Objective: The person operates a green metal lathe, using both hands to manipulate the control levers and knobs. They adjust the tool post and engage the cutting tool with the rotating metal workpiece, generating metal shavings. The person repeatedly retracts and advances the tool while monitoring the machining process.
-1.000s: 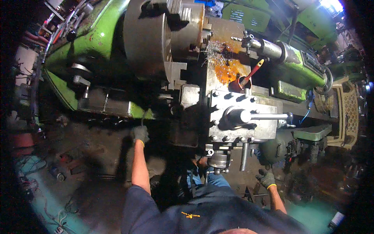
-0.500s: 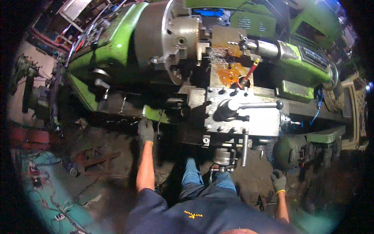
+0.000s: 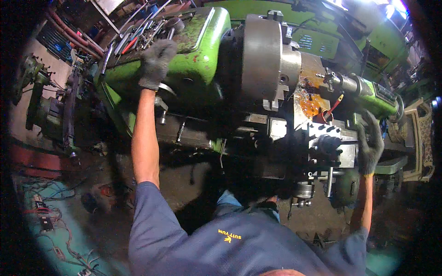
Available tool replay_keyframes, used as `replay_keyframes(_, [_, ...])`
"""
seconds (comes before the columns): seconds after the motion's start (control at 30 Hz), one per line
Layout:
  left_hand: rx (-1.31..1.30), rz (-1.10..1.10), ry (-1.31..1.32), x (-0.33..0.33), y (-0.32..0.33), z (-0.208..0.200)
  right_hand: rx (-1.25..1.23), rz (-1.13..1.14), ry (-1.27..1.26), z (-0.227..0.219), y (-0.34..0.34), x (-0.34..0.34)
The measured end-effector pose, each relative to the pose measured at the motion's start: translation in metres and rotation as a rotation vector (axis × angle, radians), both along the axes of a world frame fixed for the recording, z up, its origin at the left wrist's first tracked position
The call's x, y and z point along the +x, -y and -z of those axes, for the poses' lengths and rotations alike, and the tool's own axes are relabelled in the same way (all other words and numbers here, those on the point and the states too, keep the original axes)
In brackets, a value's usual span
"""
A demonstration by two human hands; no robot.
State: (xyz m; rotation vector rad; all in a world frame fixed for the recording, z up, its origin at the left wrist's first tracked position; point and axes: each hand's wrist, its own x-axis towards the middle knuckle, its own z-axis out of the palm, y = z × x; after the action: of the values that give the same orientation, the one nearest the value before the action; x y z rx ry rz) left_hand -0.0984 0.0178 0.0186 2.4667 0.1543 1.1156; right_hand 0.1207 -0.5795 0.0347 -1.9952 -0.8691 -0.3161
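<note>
A green lathe (image 3: 202, 64) stretches across the view, with its big grey chuck (image 3: 261, 57) in the middle. My left hand (image 3: 156, 64), in a grey glove, is raised over the headstock top with its fingers curled. A shiny metal shaft with a dark round head (image 3: 173, 26) meets the far side of that glove; whether it is gripped is hidden. On the right, my gloved right hand (image 3: 370, 142) has its fingers stretched out beside the tool post (image 3: 324, 145). The tool post lever (image 3: 349, 142) runs up to this glove, which covers the lever's end.
Several hand tools (image 3: 133, 41) lie on the headstock. A red-handled brush (image 3: 335, 106) stands in a small red cup (image 3: 323, 117) behind the tool post. Oily metal chips (image 3: 307, 94) cover the slide. The tailstock (image 3: 375, 94) is at the right. Cables (image 3: 64, 234) lie on the left floor.
My left hand has risen from the low front of the lathe to the headstock top. My right hand has come up from beside my body to the tool post. The view has shifted left.
</note>
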Motion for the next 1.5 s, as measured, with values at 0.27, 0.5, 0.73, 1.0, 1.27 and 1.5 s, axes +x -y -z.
replay_keyframes(0.27, [0.012, -0.342, 0.275, -0.122, 0.077, 0.051, -0.142, -0.130, 0.145, -0.047, -0.216, -0.001])
replay_keyframes(0.5, [-0.009, -0.288, -0.762, -0.134, 0.097, 0.230, -0.542, 0.240, 0.340, -0.044, -0.366, 0.107])
replay_keyframes(0.73, [0.200, -0.435, -1.160, -0.106, 0.027, 0.294, -0.324, 0.358, 0.308, -0.023, -0.373, 0.090])
replay_keyframes(1.0, [0.445, -0.424, -1.474, -0.118, 0.006, 0.317, -0.062, 0.419, 0.505, 0.012, -0.337, 0.029])
replay_keyframes(1.27, [-0.005, -0.439, -1.115, -0.136, 0.147, 0.186, 0.368, 0.173, 0.461, 0.059, -0.288, -0.025])
replay_keyframes(1.5, [-0.693, -0.261, -0.357, -0.105, 0.126, 0.065, 0.404, 0.073, 0.400, 0.120, -0.250, -0.060])
